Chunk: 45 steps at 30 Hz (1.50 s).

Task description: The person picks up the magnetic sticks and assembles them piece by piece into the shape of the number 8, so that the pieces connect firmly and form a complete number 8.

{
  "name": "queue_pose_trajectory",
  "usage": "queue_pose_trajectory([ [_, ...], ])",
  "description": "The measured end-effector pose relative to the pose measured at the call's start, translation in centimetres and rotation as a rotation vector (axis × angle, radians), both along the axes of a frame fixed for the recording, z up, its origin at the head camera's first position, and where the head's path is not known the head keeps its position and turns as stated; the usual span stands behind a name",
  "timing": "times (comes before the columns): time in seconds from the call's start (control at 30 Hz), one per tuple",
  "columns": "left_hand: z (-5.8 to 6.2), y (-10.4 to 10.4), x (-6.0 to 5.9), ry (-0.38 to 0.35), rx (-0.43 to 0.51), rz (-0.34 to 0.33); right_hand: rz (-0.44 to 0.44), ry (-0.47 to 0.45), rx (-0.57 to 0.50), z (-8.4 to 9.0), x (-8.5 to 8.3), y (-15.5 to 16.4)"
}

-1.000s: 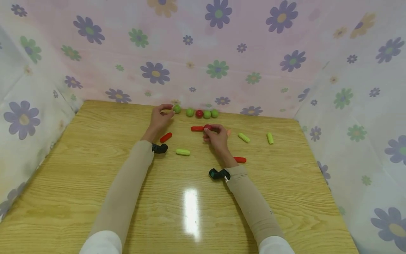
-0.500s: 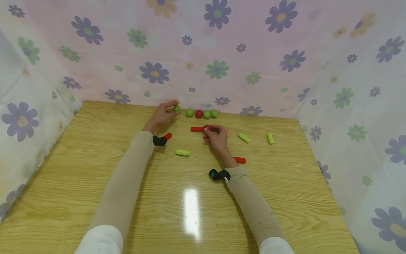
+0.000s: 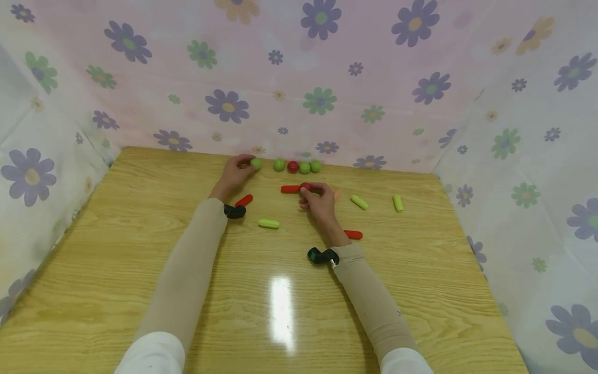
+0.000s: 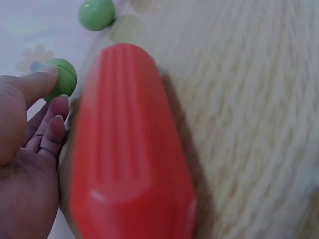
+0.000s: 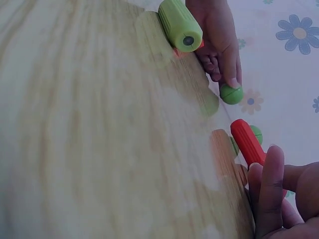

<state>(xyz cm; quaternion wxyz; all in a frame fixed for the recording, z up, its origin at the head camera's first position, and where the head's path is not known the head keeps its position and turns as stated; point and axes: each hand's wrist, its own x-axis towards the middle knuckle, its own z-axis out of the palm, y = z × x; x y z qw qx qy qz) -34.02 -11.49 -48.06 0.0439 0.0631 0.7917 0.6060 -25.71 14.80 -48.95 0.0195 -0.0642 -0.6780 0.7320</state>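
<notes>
Near the back edge of the table, my left hand [image 3: 235, 174] pinches a green ball [image 3: 255, 163] between thumb and fingers. In the left wrist view a seam line shows round this green ball [image 4: 65, 82]. My right hand [image 3: 321, 200] pinches a red ball [image 3: 306, 187] right at the end of a red ribbed stick [image 3: 290, 189]. Whether ball and stick are joined, I cannot tell. Beside my left wrist lies another red ribbed stick [image 3: 244, 200], looming large in the left wrist view.
Along the back edge sit more balls, green [image 3: 279, 164] and red [image 3: 293, 167]. Yellow-green sticks [image 3: 268, 224] lie scattered, and a red stick [image 3: 353, 235] is by my right wrist. An orange piece [image 3: 337, 195] is partly hidden behind my right hand. Flowered cloth [image 3: 280, 78] hangs behind.
My left hand has closed its fingers on the green ball and shifted it slightly left, towards me. The right hand stays in place with the red ball.
</notes>
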Motion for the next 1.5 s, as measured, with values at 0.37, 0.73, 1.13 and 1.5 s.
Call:
queue_pose_trajectory([
  [0.37, 0.0, -0.2, 0.8, -0.062, 0.153, 0.028, -0.02, -0.001, 0.003, 0.2, 0.0, 0.1],
  [0.73, 0.2, -0.6, 2.4, -0.084, 0.218, 0.011, -0.025, -0.008, 0.016, 0.2, -0.2, 0.1],
  [1.13, 1.2, 1.8, 3.6, 0.06, 0.315, 0.144, -0.012, -0.021, 0.016, 0.4, -0.1, 0.1],
  [1.5, 1.8, 4.7, 6.3, 0.034, 0.299, -0.061, 0.013, -0.018, 0.025, 0.3, 0.0, 0.2],
])
